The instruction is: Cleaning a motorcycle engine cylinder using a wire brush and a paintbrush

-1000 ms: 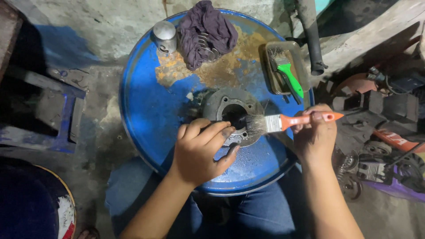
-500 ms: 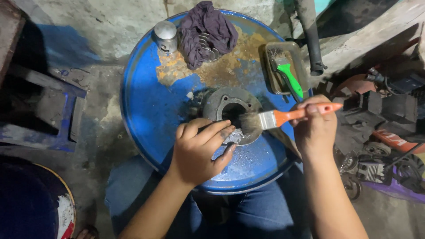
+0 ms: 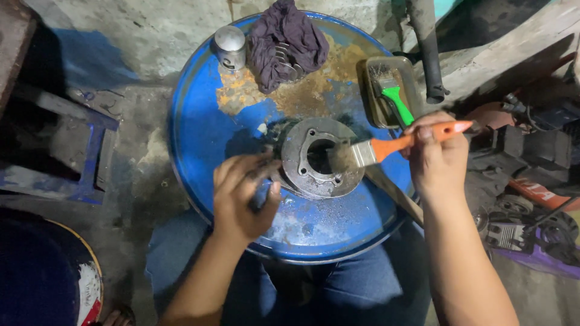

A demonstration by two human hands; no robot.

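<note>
Dim scene, light falling mostly from above onto the blue drum top [image 3: 199, 133], which shows a soft sheen. Deep shadow left of the drum and beneath it. Left hand [image 3: 244, 196] slightly motion-blurred; frame corners darker, grainy.

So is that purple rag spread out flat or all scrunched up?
Scrunched up. The purple rag sits in a bunched, wrinkly heap at the far side of the blue drum top, partly draped over a ribbed metal part.

A purple rag [image 3: 284, 42], 1 silver can [image 3: 231, 47] and a green-handled brush [image 3: 396, 101] lie behind.
</note>
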